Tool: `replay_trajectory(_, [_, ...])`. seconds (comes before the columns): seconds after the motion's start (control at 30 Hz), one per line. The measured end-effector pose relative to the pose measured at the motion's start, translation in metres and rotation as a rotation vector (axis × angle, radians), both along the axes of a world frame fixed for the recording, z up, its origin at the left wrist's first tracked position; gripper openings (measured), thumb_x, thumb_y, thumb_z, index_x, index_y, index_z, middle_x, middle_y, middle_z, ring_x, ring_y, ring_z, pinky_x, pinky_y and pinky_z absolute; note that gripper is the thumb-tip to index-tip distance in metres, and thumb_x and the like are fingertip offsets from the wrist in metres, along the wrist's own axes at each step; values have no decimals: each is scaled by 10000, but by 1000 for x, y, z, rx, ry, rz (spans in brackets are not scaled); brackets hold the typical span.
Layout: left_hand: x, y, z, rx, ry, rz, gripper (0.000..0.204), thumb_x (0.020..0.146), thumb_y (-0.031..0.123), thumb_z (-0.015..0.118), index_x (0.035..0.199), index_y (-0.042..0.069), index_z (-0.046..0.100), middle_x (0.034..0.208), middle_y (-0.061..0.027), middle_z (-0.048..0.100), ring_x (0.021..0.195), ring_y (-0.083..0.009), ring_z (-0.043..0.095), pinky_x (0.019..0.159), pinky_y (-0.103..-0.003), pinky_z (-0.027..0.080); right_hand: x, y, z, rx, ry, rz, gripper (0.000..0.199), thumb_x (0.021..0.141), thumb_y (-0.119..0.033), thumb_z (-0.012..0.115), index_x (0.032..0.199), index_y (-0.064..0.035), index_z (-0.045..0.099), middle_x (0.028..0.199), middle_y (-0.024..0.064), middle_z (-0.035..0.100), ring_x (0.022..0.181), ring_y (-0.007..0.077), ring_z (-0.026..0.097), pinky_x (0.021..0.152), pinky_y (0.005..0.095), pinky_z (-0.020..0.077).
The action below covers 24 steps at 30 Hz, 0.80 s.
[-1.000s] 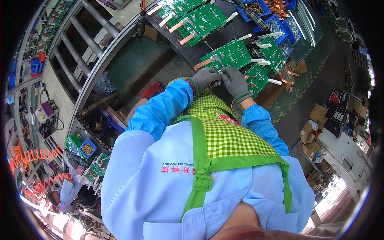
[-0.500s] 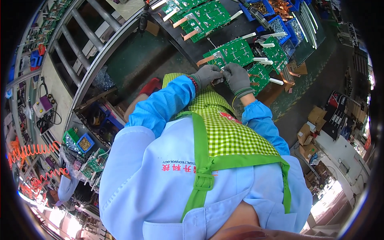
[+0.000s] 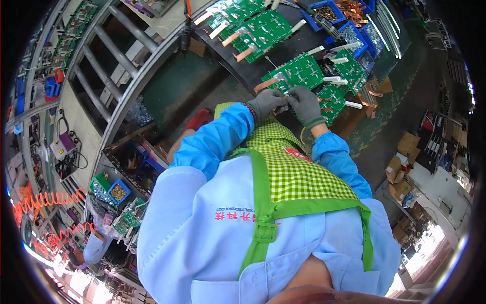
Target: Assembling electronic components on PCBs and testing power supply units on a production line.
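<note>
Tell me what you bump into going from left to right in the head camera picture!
Orange coiled hose → small blue bin of brass bits → left hand in a grey glove → right hand in a grey glove → cardboard boxes on the floor.

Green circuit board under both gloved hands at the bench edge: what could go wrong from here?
1. The green circuit board sits at the dark workbench edge; a push from the left hand or right hand might tip it off.
2. Neighbouring boards with white tabs lie close, so they could be knocked.
</note>
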<state>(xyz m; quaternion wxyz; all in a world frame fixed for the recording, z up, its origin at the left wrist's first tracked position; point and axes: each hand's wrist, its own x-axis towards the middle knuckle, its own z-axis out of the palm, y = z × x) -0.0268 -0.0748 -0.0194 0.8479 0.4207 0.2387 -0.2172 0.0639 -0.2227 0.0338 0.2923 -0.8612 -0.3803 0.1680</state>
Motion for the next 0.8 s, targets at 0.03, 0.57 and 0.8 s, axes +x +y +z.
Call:
replay_trajectory(0.03, [-1, 0, 1, -9, 0, 27, 144, 870, 53, 621, 971, -49, 612, 875, -115, 653, 744, -167, 653, 637, -238, 542, -4, 0, 0, 66, 32, -21, 227, 801, -206, 716, 968, -81, 628, 954, 117, 605, 814, 284, 632, 701, 374, 522])
replay_trajectory(0.57, [-2, 1, -3, -172, 21, 74, 145, 865, 51, 627, 967, -52, 620, 925, -116, 650, 838, -169, 656, 695, -239, 554, -4, -6, -4, 108, 40, -10, 137, 803, -97, 680, 939, -84, 663, 902, 117, 596, 857, 312, 607, 748, 390, 508])
replay_trajectory(0.8, [-3, 3, 4, -44, -64, -3, 159, 859, 43, 582, 978, -50, 633, 933, -117, 653, 826, -159, 647, 697, -230, 542, -11, -1, -14, 75, -116, -81, 142, 798, -155, 711, 894, -76, 641, 885, 110, 584, 793, 296, 614, 686, 386, 511])
